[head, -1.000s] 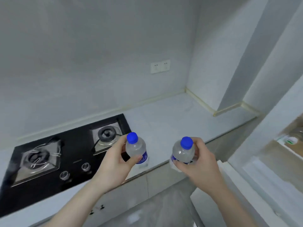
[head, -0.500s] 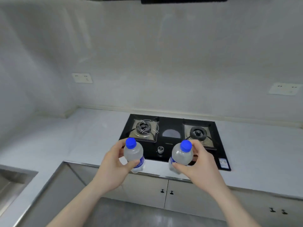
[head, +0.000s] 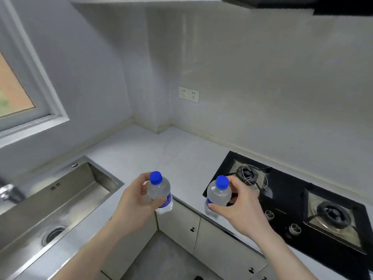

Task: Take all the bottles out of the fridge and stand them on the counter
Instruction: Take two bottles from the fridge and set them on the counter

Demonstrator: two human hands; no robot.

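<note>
Each hand holds a blue-capped bottle [head: 159, 191]; label writing unreadable.

Soft, even light is seen, glare on the sink [head: 60, 201] left of the hands; edges are bent and blurred.

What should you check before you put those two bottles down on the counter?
1. Left hand grips the left bottle: ok.
2. Right hand grips the right bottle: ok.
3. Blue caps on both bottles: ok.
4. Bare counter ahead, between sink and stove: ok.
5. Bottles already standing on the counter: not ok, both are in the air.
6. Bottles left in the fridge: cannot tell, it is out of view.
</note>
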